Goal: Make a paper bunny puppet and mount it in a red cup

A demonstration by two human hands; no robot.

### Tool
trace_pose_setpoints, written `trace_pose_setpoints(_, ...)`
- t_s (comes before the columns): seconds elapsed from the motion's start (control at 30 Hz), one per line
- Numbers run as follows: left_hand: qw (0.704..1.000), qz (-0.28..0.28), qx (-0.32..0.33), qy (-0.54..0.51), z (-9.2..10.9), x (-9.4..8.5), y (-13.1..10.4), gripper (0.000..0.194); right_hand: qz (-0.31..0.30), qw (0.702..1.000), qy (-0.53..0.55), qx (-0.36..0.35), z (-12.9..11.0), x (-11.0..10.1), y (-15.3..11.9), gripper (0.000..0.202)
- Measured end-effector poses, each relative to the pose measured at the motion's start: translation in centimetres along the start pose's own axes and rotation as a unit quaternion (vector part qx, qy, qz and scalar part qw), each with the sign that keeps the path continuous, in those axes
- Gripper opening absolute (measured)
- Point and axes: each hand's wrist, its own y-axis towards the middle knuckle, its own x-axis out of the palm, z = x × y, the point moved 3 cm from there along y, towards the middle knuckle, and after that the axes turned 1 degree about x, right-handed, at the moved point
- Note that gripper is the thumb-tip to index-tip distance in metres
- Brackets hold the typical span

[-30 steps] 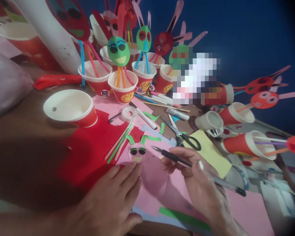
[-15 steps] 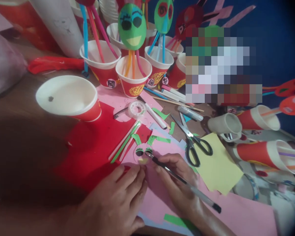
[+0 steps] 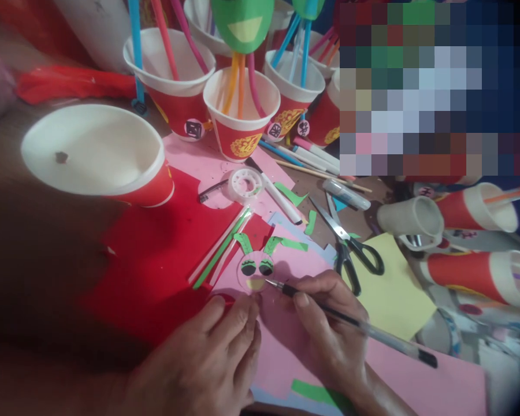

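A single head-worn camera looks forward and down from close above the near edge of the table [image 3: 0,167], facing its far side.

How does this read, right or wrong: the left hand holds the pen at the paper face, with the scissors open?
One slip: the head view shows the right hand holding the pen at the paper face, not the left hand; the scissors are open.

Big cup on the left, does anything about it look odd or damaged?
Yes: inside the cup is a dark, irregular spot that stands out against the pale surface. Whether it's a hole or a stain, I can't tell.
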Motion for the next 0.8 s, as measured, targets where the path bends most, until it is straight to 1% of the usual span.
trace_pose_setpoints(0.17,1.0,0.007,-0.009,0.001,-0.1,0.0,-0.2,0.035,0.012,0.996,-0.07,-0.058,-1.1,0.9,-0.1,0.006)
trace_pose_setpoints(0.33,1.0,0.01,-0.011,-0.016,-0.3,0.1,-0.3,0.035,0.009,0.989,-0.116,-0.086,-1.2,1.1,0.0,0.007)
trace_pose_setpoints(0.43,1.0,0.017,-0.01,-0.021,-0.4,0.4,-0.4,0.03,-0.014,0.986,-0.114,-0.121,-1.1,1.2,0.2,0.007)
trace_pose_setpoints(0.57,0.999,0.039,0.012,-0.024,-0.5,0.8,-0.4,0.028,-0.067,0.976,-0.133,-0.156,-0.9,1.2,0.3,0.012)
trace_pose_setpoints(0.63,0.999,0.029,0.016,-0.027,-0.6,1.0,-0.3,0.028,-0.08,0.973,-0.142,-0.164,-0.8,1.2,0.3,0.014)
trace_pose_setpoints(0.8,1.0,0.006,0.018,-0.022,-0.6,0.8,-0.2,0.028,-0.082,0.975,-0.135,-0.158,-0.7,1.2,0.3,0.015)
